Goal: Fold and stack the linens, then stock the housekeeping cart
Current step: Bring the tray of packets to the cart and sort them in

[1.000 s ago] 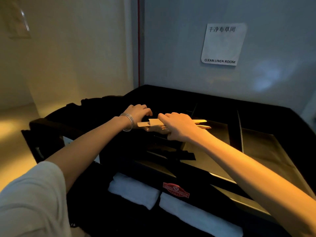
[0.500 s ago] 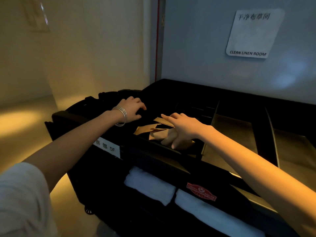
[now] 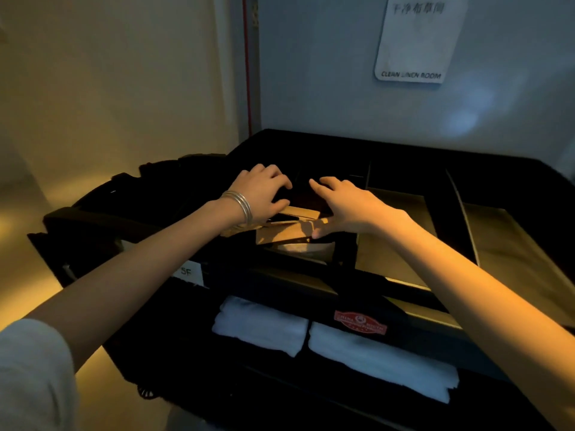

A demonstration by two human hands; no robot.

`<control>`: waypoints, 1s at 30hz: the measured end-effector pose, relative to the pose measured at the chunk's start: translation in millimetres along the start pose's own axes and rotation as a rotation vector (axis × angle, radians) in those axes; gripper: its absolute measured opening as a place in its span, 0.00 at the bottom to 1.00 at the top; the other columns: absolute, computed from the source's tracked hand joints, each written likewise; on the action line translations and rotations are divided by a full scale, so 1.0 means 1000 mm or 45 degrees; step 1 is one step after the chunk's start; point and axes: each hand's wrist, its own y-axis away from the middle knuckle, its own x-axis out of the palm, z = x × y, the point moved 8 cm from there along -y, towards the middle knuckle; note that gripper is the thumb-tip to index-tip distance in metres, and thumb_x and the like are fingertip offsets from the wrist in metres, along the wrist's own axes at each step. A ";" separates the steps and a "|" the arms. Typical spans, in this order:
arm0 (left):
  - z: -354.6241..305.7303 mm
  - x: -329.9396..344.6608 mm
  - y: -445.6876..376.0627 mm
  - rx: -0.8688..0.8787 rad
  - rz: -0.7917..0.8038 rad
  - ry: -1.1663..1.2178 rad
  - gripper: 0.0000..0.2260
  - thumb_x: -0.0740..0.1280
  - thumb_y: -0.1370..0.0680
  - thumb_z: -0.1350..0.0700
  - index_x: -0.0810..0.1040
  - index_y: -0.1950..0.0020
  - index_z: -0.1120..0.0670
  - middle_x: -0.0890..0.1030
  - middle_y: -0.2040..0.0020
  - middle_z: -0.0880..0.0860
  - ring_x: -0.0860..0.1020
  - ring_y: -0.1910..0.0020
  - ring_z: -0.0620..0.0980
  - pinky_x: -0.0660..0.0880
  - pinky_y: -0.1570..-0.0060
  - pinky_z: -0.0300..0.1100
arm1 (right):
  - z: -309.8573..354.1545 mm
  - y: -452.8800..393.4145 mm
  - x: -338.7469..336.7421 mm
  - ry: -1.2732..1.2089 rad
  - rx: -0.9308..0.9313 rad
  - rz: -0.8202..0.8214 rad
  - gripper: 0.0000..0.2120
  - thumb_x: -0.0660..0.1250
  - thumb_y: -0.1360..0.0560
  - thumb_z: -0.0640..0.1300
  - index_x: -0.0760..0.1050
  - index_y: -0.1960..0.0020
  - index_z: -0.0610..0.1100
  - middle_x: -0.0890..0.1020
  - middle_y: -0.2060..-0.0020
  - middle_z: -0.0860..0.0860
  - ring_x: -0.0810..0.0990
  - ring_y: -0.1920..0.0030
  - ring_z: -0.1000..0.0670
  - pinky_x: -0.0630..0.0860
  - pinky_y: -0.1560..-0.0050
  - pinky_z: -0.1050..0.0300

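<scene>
Both hands, left hand curling over and right hand spreading flat, are pressing loose tan packets beneath them, risking one sliding out of its cart compartment.

Matt brown paper packets, soft white cloth towels, shiny metal bangles.
</scene>
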 end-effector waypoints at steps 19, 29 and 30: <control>-0.304 0.007 0.054 0.813 -0.202 0.386 0.24 0.54 0.26 0.43 0.76 0.40 0.57 0.77 0.44 0.57 0.74 0.46 0.58 0.75 0.51 0.51 | -0.107 0.294 0.000 0.029 0.760 -0.091 0.31 0.64 0.24 0.54 0.57 0.25 0.48 0.63 0.28 0.48 0.65 0.31 0.44 0.69 0.39 0.46; -0.465 0.072 0.162 1.455 0.002 0.604 0.19 0.63 0.26 0.49 0.76 0.39 0.56 0.76 0.42 0.56 0.75 0.46 0.59 0.76 0.53 0.52 | -0.077 0.505 0.098 -0.089 1.468 0.144 0.33 0.63 0.23 0.55 0.54 0.24 0.48 0.62 0.28 0.48 0.66 0.32 0.43 0.73 0.41 0.47; -0.478 0.084 0.172 1.504 0.077 0.573 0.20 0.64 0.25 0.49 0.74 0.36 0.56 0.74 0.39 0.56 0.73 0.42 0.58 0.74 0.49 0.51 | -0.071 0.518 0.113 -0.113 1.525 0.186 0.33 0.62 0.23 0.55 0.54 0.24 0.48 0.61 0.27 0.48 0.66 0.32 0.43 0.73 0.41 0.47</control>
